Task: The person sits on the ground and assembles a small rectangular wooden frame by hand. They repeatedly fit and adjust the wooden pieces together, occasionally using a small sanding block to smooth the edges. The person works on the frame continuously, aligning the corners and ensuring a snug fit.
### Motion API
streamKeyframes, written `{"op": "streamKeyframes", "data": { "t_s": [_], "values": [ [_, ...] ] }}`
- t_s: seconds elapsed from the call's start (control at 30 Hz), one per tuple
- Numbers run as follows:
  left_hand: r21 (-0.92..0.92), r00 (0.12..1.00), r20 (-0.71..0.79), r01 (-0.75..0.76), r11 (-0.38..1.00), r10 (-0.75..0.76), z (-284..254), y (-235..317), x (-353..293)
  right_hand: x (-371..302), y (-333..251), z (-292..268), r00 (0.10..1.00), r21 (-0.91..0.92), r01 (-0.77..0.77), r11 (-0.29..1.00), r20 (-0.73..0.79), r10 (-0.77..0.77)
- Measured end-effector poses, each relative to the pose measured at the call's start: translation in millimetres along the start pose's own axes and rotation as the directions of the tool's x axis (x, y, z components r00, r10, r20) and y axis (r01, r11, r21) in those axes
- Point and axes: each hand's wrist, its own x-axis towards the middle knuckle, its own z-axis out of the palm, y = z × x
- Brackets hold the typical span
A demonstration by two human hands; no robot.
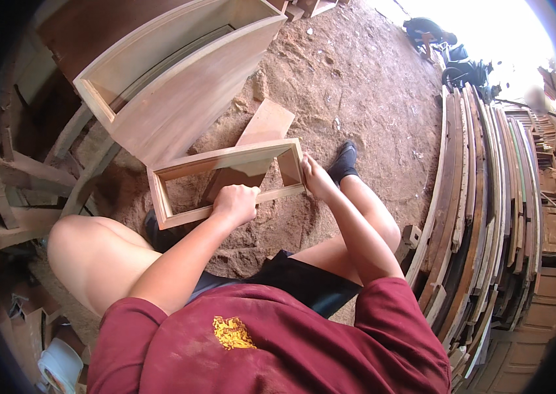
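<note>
A rectangular wooden frame (192,217) with deep sides lies in front of me, tilted up toward the right. Through its opening I can see the ground and part of a board. My left hand (236,203) is closed over the frame's near rail, right of its middle; whatever is under the fingers is hidden. At the frame's right end, my right hand (317,178) grips the short side with the fingers along its outer face. Just behind the frame, a loose flat board (266,122) rests on the ground and passes partly behind it.
A large open wooden box (189,98) stands at the far left, close to the frame's left corner. Curved-looking wooden pieces (28,171) crowd the left side. Long stacked planks (462,223) line the right. Sawdust-like brown ground (370,92) stretches ahead, with a motorcycle (465,69) at the far right.
</note>
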Motion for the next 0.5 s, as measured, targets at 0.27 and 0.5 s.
{"op": "streamKeyframes", "data": {
  "t_s": [0.27, 0.5],
  "values": [
    [-0.035, 1.000, -0.027, -0.006, 0.999, 0.005, 6.5, -3.6, 0.2, -8.1, -0.5, 10.4, 0.998, 0.357, -0.052, 0.933, 0.054, 0.035],
    [-0.041, 0.999, -0.027, 0.026, 0.999, -0.028, 3.7, -5.9, -0.3, 68.3, -57.6, 10.9, 0.984, 0.164, -0.038, 0.986, -0.163, 0.065]
  ]
}}
